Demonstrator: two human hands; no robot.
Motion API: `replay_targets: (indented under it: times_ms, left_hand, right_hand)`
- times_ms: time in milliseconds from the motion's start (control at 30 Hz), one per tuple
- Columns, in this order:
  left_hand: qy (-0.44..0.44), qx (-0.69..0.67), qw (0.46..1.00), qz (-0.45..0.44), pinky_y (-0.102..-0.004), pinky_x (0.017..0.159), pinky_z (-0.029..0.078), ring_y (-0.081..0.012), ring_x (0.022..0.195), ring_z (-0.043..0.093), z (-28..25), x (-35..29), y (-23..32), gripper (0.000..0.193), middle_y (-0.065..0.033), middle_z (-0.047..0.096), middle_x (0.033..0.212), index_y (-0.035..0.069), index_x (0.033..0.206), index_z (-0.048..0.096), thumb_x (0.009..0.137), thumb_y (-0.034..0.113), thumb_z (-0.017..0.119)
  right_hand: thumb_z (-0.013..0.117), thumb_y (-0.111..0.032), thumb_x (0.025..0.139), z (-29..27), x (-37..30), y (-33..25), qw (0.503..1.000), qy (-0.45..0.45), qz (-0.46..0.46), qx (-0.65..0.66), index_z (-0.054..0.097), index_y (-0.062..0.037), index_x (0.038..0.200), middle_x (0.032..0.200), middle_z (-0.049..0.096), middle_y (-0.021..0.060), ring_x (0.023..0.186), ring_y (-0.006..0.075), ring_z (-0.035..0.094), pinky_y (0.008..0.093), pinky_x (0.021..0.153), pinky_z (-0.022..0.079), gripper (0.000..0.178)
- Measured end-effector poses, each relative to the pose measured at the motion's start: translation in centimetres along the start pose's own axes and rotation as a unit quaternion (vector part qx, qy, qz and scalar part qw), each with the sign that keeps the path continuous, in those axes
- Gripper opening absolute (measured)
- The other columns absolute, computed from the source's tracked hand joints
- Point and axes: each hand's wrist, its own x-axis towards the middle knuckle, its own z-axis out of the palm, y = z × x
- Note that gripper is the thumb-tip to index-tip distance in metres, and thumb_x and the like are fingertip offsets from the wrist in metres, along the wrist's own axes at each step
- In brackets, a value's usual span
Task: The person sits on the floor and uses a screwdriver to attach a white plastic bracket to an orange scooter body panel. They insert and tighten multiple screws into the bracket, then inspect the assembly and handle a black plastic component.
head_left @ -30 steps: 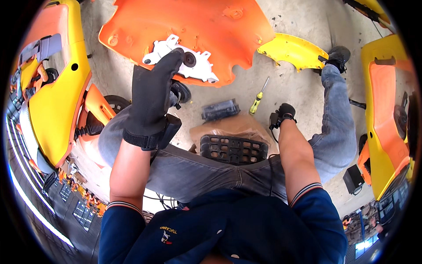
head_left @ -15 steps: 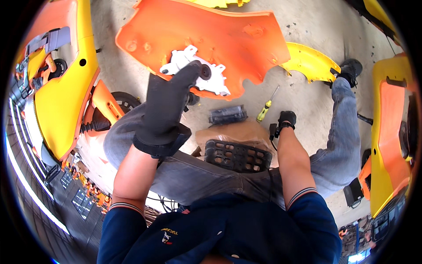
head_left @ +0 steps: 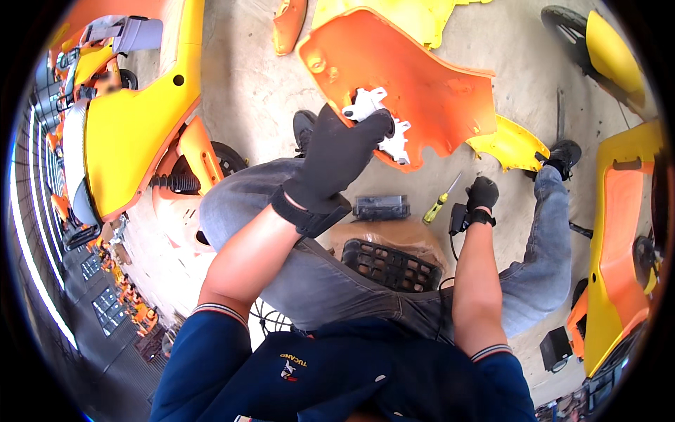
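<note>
Clamping the near left edge of a curved orange plastic panel, the black-gloved left hand is laying its thumb across a white plastic bracket with lugs; its other fingers are mostly hiding behind, so their exact hold is hard to judge. The panel is reaching out beyond the person's knees, its far edge overlapping, in this view, a broad yellow plastic sheet, its right corner running up to a narrow arched yellow plastic piece. The black-gloved right hand is curling on its own over the floor; whether its fingers are closing on anything, one cannot tell. Just left of it, a screwdriver with a translucent yellow handle is lying with its shaft slanting away, and a black rectangular plastic box is resting beside the handle. Grey concrete floor is giving generous room between the panel and a yellow-and-orange vehicle body on the left.
</note>
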Motion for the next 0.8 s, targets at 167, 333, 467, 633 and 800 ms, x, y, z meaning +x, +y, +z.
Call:
replay_targets:
  times_ms: [167, 333, 467, 633, 800]
  left_hand:
    - [-0.005, 0.002, 1.000, 0.027, -0.0302, 0.069, 0.052, -0.0126, 0.077, 0.065, 0.0, -0.7, 0.6, 0.022, -0.0049, 0.068, 0.090, -0.002, 0.107, 0.061, 0.086, 0.006, 0.063]
    - [-0.026, -0.006, 0.998, 0.062, -0.0304, 0.071, 0.054, -0.0125, 0.079, 0.065, -0.6, -0.6, -0.6, 0.026, -0.0056, 0.068, 0.095, -0.001, 0.112, 0.058, 0.088, 0.008, 0.063]
    - [-0.050, -0.013, 0.996, 0.069, -0.0320, 0.074, 0.055, -0.0135, 0.082, 0.066, -0.8, -0.6, -1.4, 0.032, -0.0073, 0.068, 0.096, -0.001, 0.117, 0.056, 0.088, 0.010, 0.063]
    - [-0.052, 0.035, 0.996, 0.063, -0.0339, 0.077, 0.055, -0.0175, 0.085, 0.067, -0.4, -1.3, -1.2, 0.036, -0.0109, 0.068, 0.100, -0.002, 0.119, 0.055, 0.086, 0.010, 0.064]
    - [-0.080, 0.015, 0.989, 0.126, -0.0273, 0.068, 0.054, -0.0116, 0.075, 0.066, 0.0, -1.6, -1.3, 0.017, -0.0050, 0.069, 0.085, 0.000, 0.100, 0.064, 0.088, 0.012, 0.066]
  right_hand:
    - [0.063, -0.008, 0.088, -3.0, -7.0, -11.5, 0.956, 0.084, -0.084, 0.269, 0.063, 0.0008, 0.107, 0.080, 0.061, 0.0062, 0.060, 0.0123, 0.056, 0.0288, 0.051, 0.053, 0.021]
    - [0.067, -0.012, 0.091, -5.7, -17.0, -19.7, 0.937, 0.047, -0.206, 0.278, 0.067, 0.0020, 0.107, 0.088, 0.064, 0.0051, 0.061, 0.0080, 0.055, 0.0241, 0.053, 0.052, 0.021]
    - [0.065, -0.009, 0.093, -5.1, -24.6, -24.9, 0.929, -0.063, -0.261, 0.253, 0.066, 0.0028, 0.115, 0.093, 0.067, 0.0054, 0.065, 0.0068, 0.057, 0.0204, 0.054, 0.051, 0.025]
    - [0.068, -0.008, 0.090, -3.2, -27.5, -28.2, 0.903, -0.171, -0.328, 0.220, 0.067, 0.0003, 0.113, 0.089, 0.067, 0.0058, 0.067, 0.0075, 0.058, 0.0220, 0.056, 0.050, 0.025]
    - [0.069, -0.008, 0.088, -2.5, -27.3, -29.5, 0.891, -0.176, -0.377, 0.181, 0.065, 0.0008, 0.106, 0.090, 0.068, 0.0046, 0.073, 0.0085, 0.062, 0.0224, 0.063, 0.050, 0.020]
